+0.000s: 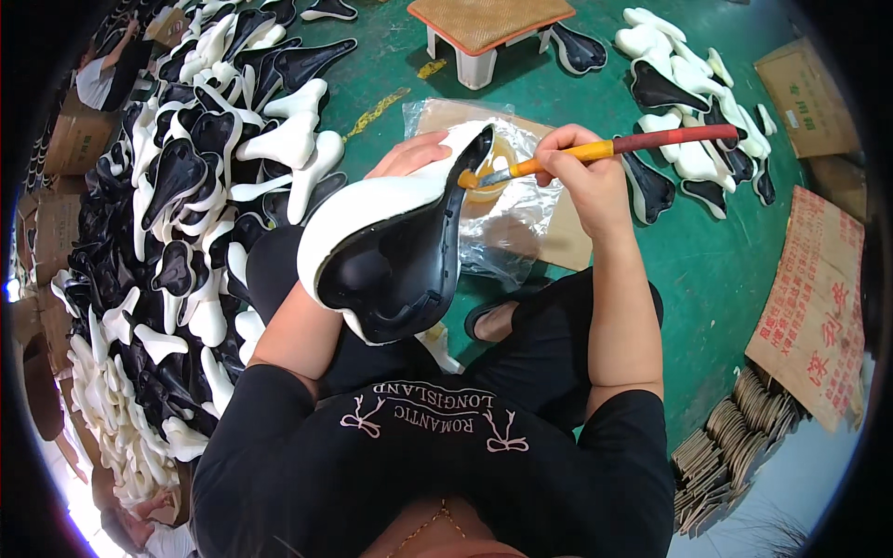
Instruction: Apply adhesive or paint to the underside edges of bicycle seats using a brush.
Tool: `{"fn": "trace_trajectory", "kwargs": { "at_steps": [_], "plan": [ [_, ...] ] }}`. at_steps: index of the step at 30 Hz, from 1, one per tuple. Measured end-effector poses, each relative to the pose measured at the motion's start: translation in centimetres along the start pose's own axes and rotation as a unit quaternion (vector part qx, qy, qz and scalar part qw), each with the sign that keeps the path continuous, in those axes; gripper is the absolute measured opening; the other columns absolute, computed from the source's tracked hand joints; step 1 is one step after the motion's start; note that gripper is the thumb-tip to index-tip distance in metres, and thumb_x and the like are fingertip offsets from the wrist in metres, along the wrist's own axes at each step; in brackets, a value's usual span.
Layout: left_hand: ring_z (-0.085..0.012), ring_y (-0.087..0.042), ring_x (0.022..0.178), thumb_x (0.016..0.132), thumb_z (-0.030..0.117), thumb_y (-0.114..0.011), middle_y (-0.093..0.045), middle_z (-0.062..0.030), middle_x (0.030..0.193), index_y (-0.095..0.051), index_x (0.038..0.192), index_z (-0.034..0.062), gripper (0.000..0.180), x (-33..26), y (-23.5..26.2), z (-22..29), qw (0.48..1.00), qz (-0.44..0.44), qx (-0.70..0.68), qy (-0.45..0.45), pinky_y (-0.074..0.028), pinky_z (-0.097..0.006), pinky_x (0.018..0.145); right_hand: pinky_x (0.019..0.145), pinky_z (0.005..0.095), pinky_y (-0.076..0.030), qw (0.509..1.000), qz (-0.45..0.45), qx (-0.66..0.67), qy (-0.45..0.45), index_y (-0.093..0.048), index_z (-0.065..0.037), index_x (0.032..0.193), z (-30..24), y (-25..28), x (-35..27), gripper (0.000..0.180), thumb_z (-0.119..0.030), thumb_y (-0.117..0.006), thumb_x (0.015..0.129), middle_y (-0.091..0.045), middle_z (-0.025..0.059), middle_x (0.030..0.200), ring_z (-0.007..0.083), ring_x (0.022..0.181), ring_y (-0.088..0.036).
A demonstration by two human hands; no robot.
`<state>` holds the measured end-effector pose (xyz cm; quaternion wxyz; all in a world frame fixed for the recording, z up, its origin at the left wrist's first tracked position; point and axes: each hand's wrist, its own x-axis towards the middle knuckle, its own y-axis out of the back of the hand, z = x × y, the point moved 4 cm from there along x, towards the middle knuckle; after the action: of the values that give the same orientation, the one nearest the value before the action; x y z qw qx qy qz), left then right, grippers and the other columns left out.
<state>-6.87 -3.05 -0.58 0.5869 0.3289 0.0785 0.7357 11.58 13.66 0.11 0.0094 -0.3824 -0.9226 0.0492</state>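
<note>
A bicycle saddle (386, 265) with white foam padding and a black plastic shell is tilted in front of me, its hollow underside facing me. My left hand (409, 153) grips it along the far side near the nose; some of those fingers are hidden behind the foam. In my right hand (581, 172) is a paintbrush (605, 149) with a yellow and red handle. Its bristles, coated in yellowish-brown glue, touch the shell's rim near the nose. Beyond the saddle, a container of amber glue (493, 172) stands on plastic sheeting (521, 232) over cardboard (567, 232).
White foam pads and black shells are heaped (200, 195) on the left. A smaller saddle pile (693, 121) lies at the far right. Ahead stands a low stool (488, 23) with a woven top. Stacked cardboard pieces (735, 446) and a paper sack (809, 307) lie right. Other people are at the left edge.
</note>
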Motion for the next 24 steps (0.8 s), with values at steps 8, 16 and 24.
{"fn": "trace_trajectory", "kwargs": {
  "at_steps": [8,16,24],
  "plan": [
    [-0.0331,-0.048,0.13,0.084,0.006,-0.064,-0.056,-0.0139,0.13,-0.056,0.127,0.0045,0.044,0.9,-0.6,-0.8,0.997,0.044,0.051,-0.037,-0.038,-0.038,0.109,0.063,0.0226,-0.044,0.96,0.076,-0.257,0.082,-0.066,-0.001,0.088,2.0,0.2,0.9,0.011,-0.011,-0.069,0.084,-0.063,0.0007,0.078,0.0068,0.07,-0.056],
    [-0.0332,-0.049,0.13,0.087,0.009,-0.062,-0.055,-0.0132,0.133,-0.055,0.13,0.0055,0.043,0.9,0.0,-1.3,0.995,0.041,0.075,-0.045,-0.039,-0.038,0.109,0.067,0.0239,-0.05,0.993,0.075,0.041,0.083,-0.064,0.002,0.09,-0.2,1.1,-0.1,0.008,-0.004,-0.067,0.086,-0.065,0.0059,0.081,0.0109,0.071,-0.062],
    [-0.0334,-0.05,0.128,0.086,0.006,-0.063,-0.055,-0.0163,0.134,-0.056,0.128,0.0058,0.043,0.3,0.1,0.0,0.998,0.035,0.025,-0.048,-0.04,-0.038,0.108,0.071,0.0258,-0.048,0.995,-0.015,-0.064,0.078,-0.061,0.002,0.087,-0.9,-0.9,-1.2,0.003,0.001,-0.062,0.085,-0.062,0.0075,0.089,0.0135,0.077,-0.059]
  ]
}}
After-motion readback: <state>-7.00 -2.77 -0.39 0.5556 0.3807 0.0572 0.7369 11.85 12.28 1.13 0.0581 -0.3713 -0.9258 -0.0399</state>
